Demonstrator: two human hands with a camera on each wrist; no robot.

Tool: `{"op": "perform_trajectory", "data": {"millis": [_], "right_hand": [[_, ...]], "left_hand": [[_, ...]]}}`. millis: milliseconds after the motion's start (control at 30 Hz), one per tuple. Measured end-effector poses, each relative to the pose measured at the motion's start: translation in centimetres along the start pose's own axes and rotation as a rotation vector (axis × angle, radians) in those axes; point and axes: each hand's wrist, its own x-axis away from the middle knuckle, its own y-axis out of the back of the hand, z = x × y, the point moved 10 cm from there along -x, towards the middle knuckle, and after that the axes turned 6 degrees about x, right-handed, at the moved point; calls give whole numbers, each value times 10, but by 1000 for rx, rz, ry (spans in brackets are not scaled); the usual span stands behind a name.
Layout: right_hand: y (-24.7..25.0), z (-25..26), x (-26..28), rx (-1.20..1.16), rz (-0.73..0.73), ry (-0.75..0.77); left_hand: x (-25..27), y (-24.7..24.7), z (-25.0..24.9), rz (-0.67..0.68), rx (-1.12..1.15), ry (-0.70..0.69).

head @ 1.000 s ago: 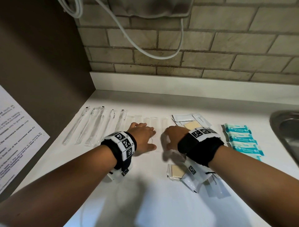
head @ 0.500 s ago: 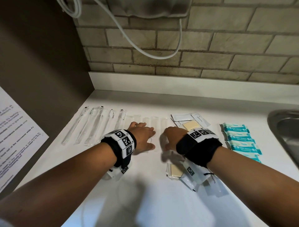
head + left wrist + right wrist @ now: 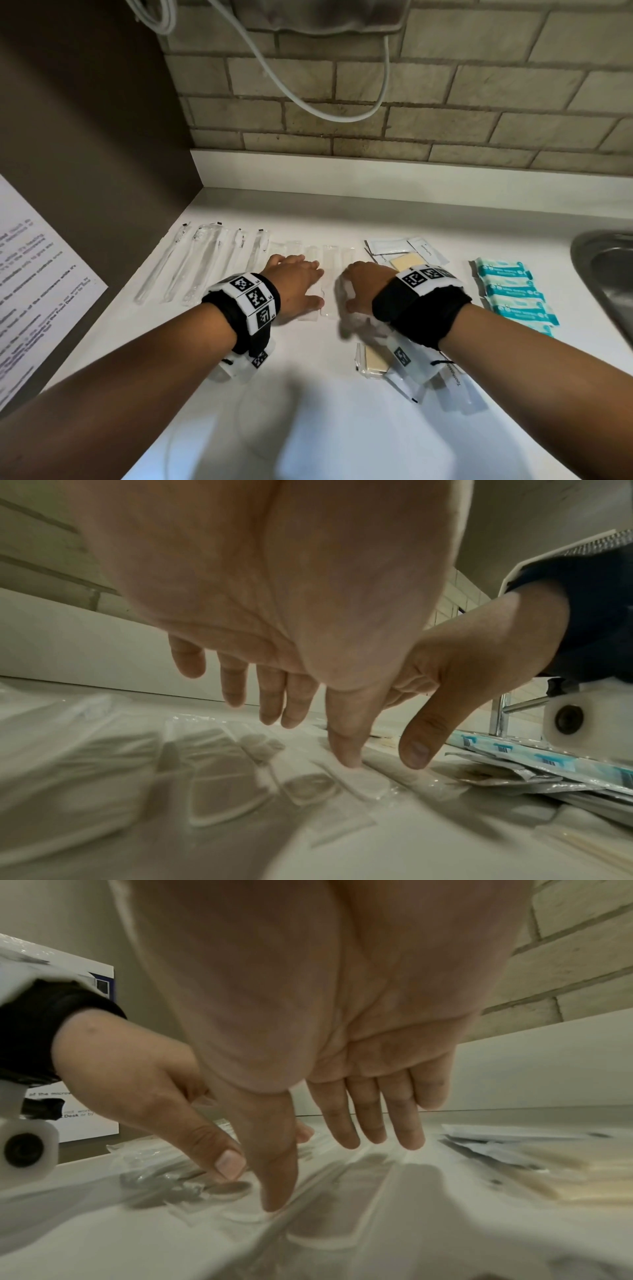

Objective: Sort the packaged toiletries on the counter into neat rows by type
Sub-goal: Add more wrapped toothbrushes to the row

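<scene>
Several flat clear packets (image 3: pixel 330 255) lie side by side in the middle of the white counter (image 3: pixel 342 428). My left hand (image 3: pixel 298 284) lies flat over the left ones, fingers straight, thumb tip (image 3: pixel 346 761) pressing on a packet. My right hand (image 3: pixel 363 284) lies flat over the right ones, thumb tip (image 3: pixel 277 1202) pressing down. The thumbs are close together. A row of packaged toothbrushes (image 3: pixel 191 263) lies to the left. White sachets with a soap bar (image 3: pixel 404 253) and a stack of teal packets (image 3: pixel 513 294) lie to the right.
A wrapped soap (image 3: pixel 375 359) and white sachets (image 3: pixel 455 380) lie under my right wrist. A steel sink (image 3: pixel 603 274) is at the far right. A brown side wall with a printed sheet (image 3: pixel 37 301) is at the left, a brick wall with a hanging cable (image 3: pixel 308 102) behind.
Both hands stay flat on the clear packets in the same spot; only a very slight shift shows.
</scene>
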Motion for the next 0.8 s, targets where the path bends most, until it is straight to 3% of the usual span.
{"op": "perform_trajectory", "data": {"millis": [167, 300, 800], "right_hand": [[4, 16, -10, 1, -76, 41], [5, 29, -13, 39, -109, 45], [-2, 32, -12, 4, -31, 60]], "left_hand": [[11, -1, 28, 31, -31, 59], [15, -6, 30, 72, -52, 28], [14, -6, 33, 79, -99, -23]]}}
